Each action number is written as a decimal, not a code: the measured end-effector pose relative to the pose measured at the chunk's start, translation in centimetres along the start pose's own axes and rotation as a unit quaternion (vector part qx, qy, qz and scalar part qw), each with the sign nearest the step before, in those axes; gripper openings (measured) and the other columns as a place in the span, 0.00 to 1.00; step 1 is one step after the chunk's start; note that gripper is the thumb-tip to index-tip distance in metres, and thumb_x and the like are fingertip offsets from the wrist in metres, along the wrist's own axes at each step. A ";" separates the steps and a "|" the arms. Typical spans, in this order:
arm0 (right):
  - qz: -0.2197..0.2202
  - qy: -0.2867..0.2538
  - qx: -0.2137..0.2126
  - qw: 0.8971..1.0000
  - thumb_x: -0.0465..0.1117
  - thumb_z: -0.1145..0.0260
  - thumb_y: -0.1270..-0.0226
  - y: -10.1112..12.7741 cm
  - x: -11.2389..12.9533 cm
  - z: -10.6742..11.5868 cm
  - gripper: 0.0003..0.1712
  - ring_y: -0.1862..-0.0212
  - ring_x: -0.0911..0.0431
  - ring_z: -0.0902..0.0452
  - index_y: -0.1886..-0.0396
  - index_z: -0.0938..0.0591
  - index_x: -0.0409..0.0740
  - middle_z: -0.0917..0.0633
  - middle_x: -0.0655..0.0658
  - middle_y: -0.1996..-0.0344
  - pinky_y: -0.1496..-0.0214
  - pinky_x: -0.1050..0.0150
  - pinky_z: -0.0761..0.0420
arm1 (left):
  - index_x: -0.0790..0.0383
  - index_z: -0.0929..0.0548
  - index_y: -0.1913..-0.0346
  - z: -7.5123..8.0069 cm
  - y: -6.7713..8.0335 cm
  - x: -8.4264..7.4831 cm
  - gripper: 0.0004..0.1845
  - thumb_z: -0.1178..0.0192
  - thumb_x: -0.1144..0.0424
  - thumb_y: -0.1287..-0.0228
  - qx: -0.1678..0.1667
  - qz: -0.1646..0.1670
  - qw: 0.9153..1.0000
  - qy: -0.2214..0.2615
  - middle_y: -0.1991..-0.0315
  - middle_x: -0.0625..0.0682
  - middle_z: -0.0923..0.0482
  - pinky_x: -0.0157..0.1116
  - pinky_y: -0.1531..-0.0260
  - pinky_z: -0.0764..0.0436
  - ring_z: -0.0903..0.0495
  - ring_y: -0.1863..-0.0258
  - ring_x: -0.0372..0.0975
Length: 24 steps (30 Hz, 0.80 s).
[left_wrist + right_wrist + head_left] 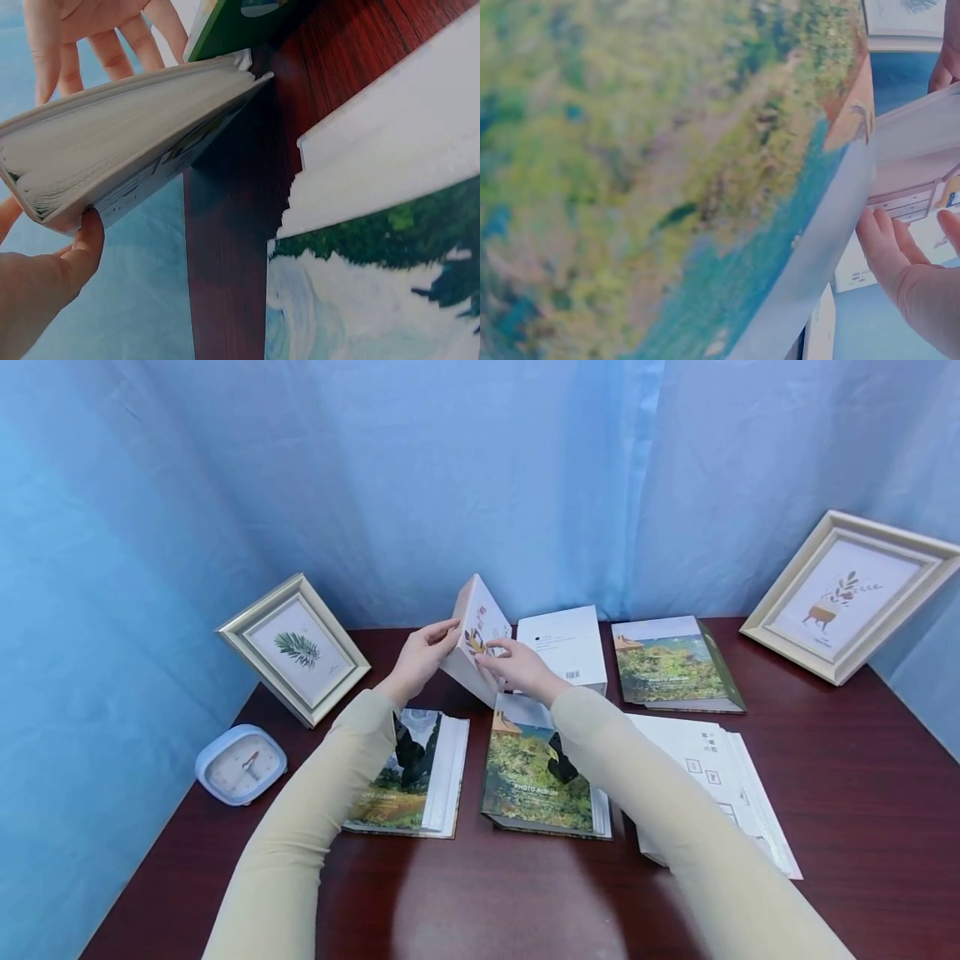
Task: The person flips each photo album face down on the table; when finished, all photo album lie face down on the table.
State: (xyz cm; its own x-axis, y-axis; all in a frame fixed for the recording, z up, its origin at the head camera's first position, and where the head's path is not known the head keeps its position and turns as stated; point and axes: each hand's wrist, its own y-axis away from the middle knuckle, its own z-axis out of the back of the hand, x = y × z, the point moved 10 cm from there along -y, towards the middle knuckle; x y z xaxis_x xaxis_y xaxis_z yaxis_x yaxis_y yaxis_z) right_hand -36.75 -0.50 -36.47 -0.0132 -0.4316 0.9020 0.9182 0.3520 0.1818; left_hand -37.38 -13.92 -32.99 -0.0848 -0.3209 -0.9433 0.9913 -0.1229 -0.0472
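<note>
A thick white album (483, 608) with a plant print on its cover stands tilted at the back of the table. My left hand (422, 658) grips its left edge; in the left wrist view, the thumb (88, 244) presses on one cover. My right hand (527, 670) rests its fingers on the printed cover. The left wrist view shows the album's page edges (105, 139) between its covers, with the right hand's fingers extended along the far one. Just below the hands lies a landscape-covered photo album (528, 768), partly hidden by the right sleeve.
Another landscape album (408, 777) lies front left, and a white album (562, 643) sits behind. Further right are a landscape album (667, 664) and a white one (720, 777). Framed pictures (300, 647) (847, 597) stand at both sides. A blue clock (242, 764) is at left.
</note>
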 end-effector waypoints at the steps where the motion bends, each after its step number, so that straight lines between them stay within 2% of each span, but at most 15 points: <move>1: 0.003 -0.011 0.001 1.000 0.54 0.46 0.28 0.1 0.1 0.1 0.34 0.33 0.44 0.35 0.28 0.40 0.48 0.35 0.36 0.32 0.38 0.47 0.28 | 0.58 0.31 0.32 -0.1 0.0 0.0 0.24 0.49 0.57 0.28 0.003 0.003 1.000 0.004 0.34 0.60 0.32 0.46 0.39 0.29 0.31 0.36 0.48; 5: 0.007 -0.042 0.002 0.999 0.55 0.49 0.27 0.0 0.3 0.4 0.36 0.31 0.43 0.39 0.25 0.45 0.51 0.40 0.38 0.29 0.37 0.44 0.29 | 0.57 0.32 0.31 -0.7 0.0 0.0 0.25 0.48 0.56 0.29 0.010 0.008 1.000 0.012 0.33 0.61 0.33 0.47 0.38 0.30 0.34 0.34 0.48; 11: 0.001 -0.065 -0.003 0.998 0.58 0.50 0.27 -0.1 0.3 1.1 0.37 0.30 0.40 0.40 0.24 0.49 0.57 0.46 0.43 0.26 0.37 0.43 0.30 | 0.54 0.36 0.29 -1.8 0.2 -0.1 0.27 0.48 0.54 0.29 0.035 0.005 0.999 0.019 0.29 0.56 0.40 0.49 0.37 0.31 0.37 0.32 0.48; 17: -0.003 -0.098 -0.007 0.995 0.59 0.50 0.28 -0.2 0.6 1.9 0.38 0.31 0.40 0.39 0.24 0.52 0.61 0.46 0.43 0.26 0.36 0.41 0.32 | 0.52 0.38 0.28 -3.1 0.4 0.0 0.28 0.49 0.53 0.28 0.069 -0.002 0.996 0.049 0.27 0.53 0.44 0.51 0.39 0.30 0.38 0.31 0.47; 24: -0.001 -0.123 -0.009 0.992 0.56 0.47 0.29 0.0 0.6 2.4 0.39 0.33 0.40 0.37 0.24 0.53 0.63 0.48 0.42 0.26 0.40 0.44 0.27 | 0.50 0.43 0.26 -4.1 0.6 0.4 0.30 0.49 0.58 0.28 0.090 -0.019 0.994 0.064 0.27 0.54 0.45 0.52 0.42 0.27 0.35 0.33 0.49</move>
State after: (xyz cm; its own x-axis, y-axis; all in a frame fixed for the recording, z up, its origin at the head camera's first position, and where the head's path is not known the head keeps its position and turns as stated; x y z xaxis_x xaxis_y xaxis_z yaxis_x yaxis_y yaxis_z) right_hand -37.74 1.20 -34.99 -0.1102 -0.2153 0.9703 0.9248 0.3356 0.1794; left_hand -36.46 -10.27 -34.70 -0.0968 -0.1924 -0.9765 0.9524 -0.3029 -0.0347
